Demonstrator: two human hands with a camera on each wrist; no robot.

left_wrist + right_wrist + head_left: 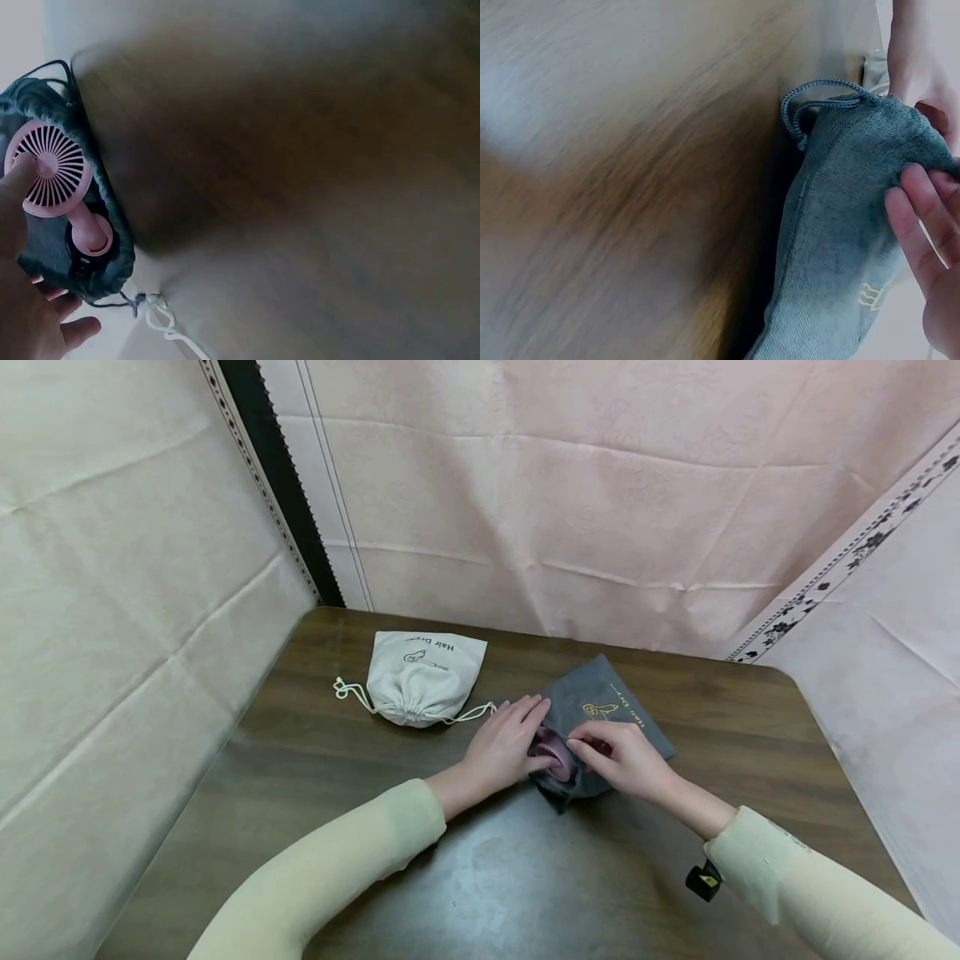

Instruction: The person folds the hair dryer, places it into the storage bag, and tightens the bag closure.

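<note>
A dark grey drawstring pouch (630, 702), printed with a gold hair dryer and lettering, lies on the table with its mouth toward me. Inside the mouth sits a small pink handheld fan (49, 165), its round grille facing out and its short handle (91, 232) over a black round part. My left hand (504, 747) touches the fan's grille with its thumb, the other fingers stretched along the pouch's left side. My right hand (626, 756) pinches the pouch's rim between thumb and fingers. The drawstring (817, 97) loops out beside the mouth. The pouch hides whatever lies deeper.
A white drawstring pouch (427, 677) with a printed hair dryer lies left of the grey one, its cord (352, 691) trailing. The brown wooden table (480, 877) meets pale curtains (600, 510) at the back and sides. A small black device (703, 882) hangs under my right wrist.
</note>
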